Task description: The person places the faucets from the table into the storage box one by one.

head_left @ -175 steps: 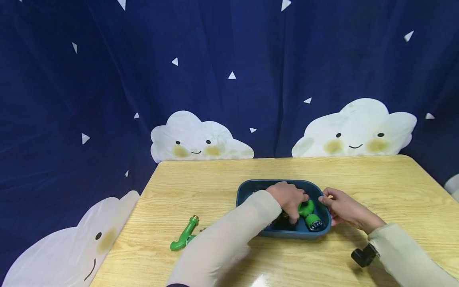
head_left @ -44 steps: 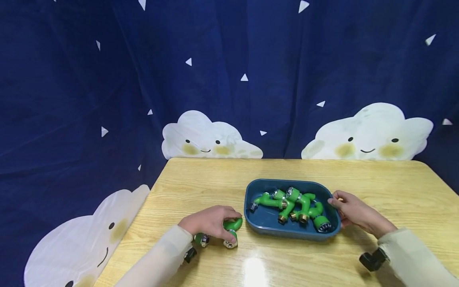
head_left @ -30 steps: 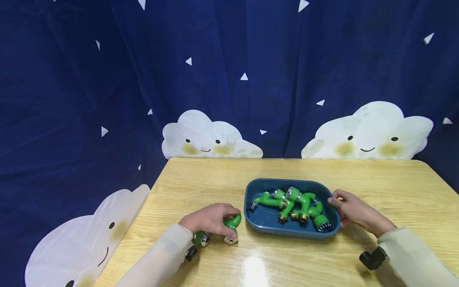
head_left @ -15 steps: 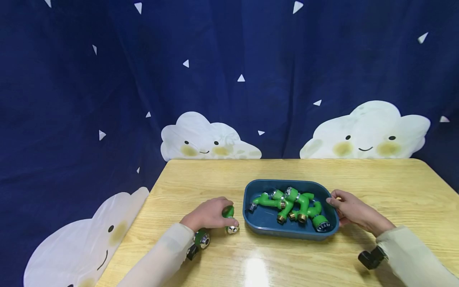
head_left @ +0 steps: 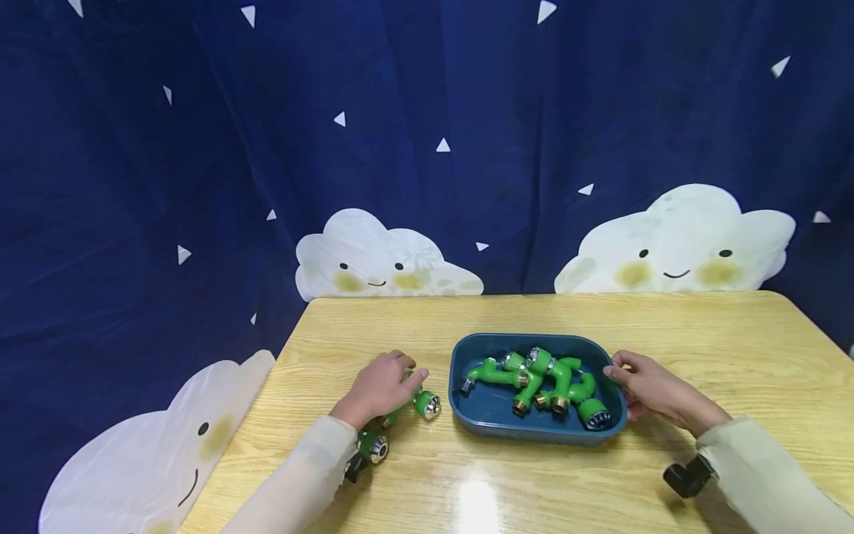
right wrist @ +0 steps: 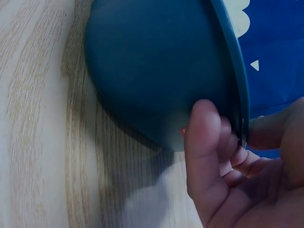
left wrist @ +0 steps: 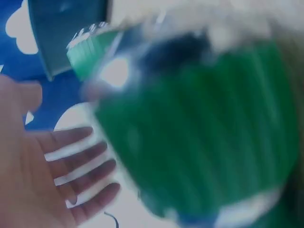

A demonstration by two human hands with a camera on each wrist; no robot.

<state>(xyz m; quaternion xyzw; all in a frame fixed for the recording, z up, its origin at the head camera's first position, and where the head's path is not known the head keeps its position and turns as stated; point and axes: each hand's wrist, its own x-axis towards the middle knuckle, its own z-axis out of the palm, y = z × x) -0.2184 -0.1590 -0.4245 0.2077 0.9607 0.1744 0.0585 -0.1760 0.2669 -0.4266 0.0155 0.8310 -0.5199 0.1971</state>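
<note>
My left hand [head_left: 382, 384] is over the table left of the blue plastic bin [head_left: 527, 432], its fingers extended and holding nothing. Just right of it a green tap [head_left: 427, 404] with a chrome-capped knob lies partly hidden by the hand. Nearer the wrist, a second green tap [head_left: 372, 446] is mostly covered by the forearm; a ribbed green knob [left wrist: 199, 133] fills much of the left wrist view, blurred. My right hand [head_left: 657, 389] pinches the bin's right rim between thumb and fingers, as the right wrist view confirms at the bin wall [right wrist: 152, 61].
Several green taps [head_left: 563, 378] with brass and chrome ends lie jumbled inside the bin. A dark blue curtain [head_left: 400, 111] printed with white clouds hangs behind the wooden table [head_left: 700, 334].
The left hand came out of the bin earlier and gripped a green tap on the table. It has since shifted that tap farther back and released it. The right hand stays on the rim.
</note>
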